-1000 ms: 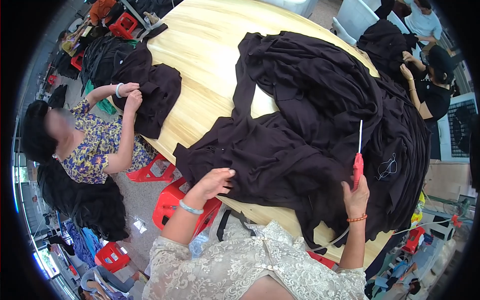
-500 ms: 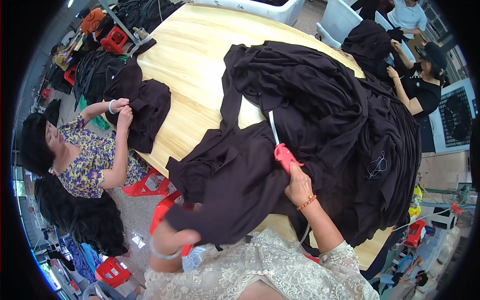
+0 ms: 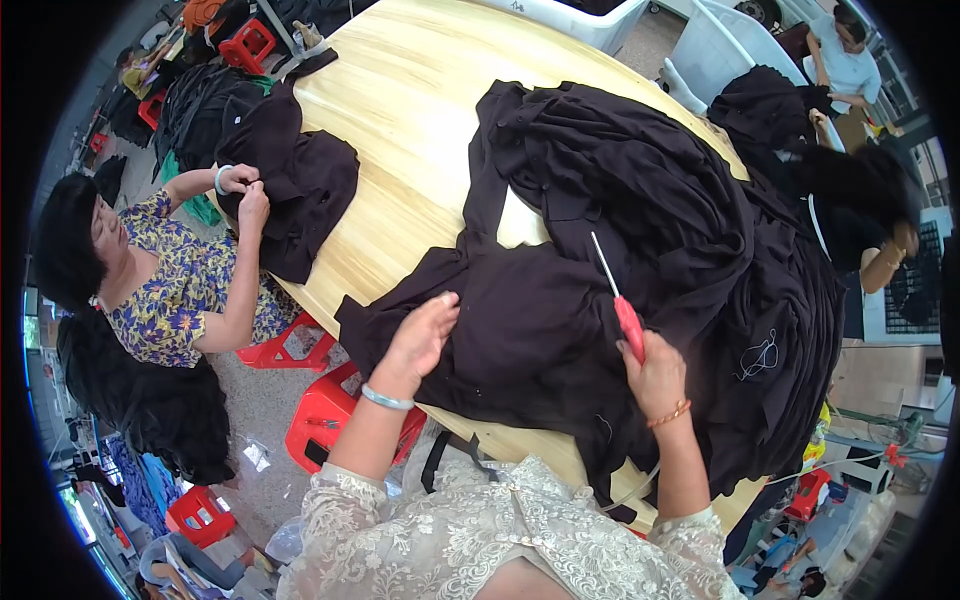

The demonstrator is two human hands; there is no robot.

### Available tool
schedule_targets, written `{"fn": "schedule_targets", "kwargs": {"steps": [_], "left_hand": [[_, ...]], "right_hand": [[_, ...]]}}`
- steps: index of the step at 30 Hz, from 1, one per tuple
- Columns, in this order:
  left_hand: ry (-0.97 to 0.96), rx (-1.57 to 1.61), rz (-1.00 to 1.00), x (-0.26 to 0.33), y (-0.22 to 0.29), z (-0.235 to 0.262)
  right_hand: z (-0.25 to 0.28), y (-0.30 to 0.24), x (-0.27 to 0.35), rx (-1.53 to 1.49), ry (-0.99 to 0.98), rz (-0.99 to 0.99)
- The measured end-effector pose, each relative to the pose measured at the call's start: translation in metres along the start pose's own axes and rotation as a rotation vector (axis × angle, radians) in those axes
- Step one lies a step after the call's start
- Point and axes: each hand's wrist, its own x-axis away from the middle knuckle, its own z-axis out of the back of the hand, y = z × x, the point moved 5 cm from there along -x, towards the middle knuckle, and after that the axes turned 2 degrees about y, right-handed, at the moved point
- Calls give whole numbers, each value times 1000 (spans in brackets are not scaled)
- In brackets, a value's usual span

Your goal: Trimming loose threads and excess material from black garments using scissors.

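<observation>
My right hand (image 3: 658, 375) is closed around a red air blow gun (image 3: 629, 322), its long thin metal nozzle pointing up and away over dark cloth. A pale hose (image 3: 632, 492) runs below my right wrist. My left hand (image 3: 424, 335) is open, fingers stretched out, just over the left part of a black garment (image 3: 530, 310) spread on the table in front of me; whether it touches the cloth I cannot tell. A short light thread (image 3: 604, 424) lies on the garment's near part.
Black garments pile up (image 3: 640, 190) on the wooden table (image 3: 400, 130), a tangled white thread (image 3: 760, 358) on them. At left a person (image 3: 170, 270) handles a dark garment (image 3: 300, 200). Co-workers stand at right by white tubs (image 3: 725, 50). Red stools (image 3: 325, 415) stand beside the table.
My left hand has let go of the lifted garment edge and moved up and right; the cloth now lies flatter. My right hand with the air blow gun has moved right. A co-worker at right has turned.
</observation>
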Motion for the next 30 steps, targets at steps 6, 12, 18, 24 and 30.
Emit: {"fn": "schedule_targets", "kwargs": {"steps": [6,12,18,24,30], "left_hand": [[-97,67,16,22,-14,-1],[-119,-106,75,21,-14,-29],[-113,84,-36,28,-35,-59],[-141,14,-118,20,-80,-41],[-117,-174,-284,13,-94,-26]], "right_hand": [[-4,-10,56,-53,-52,-41],[-5,-18,70,-289,-234,-138],[3,-31,76,-266,-334,43],[6,-48,96,-87,-623,79],[4,-62,85,-34,-644,128]]}}
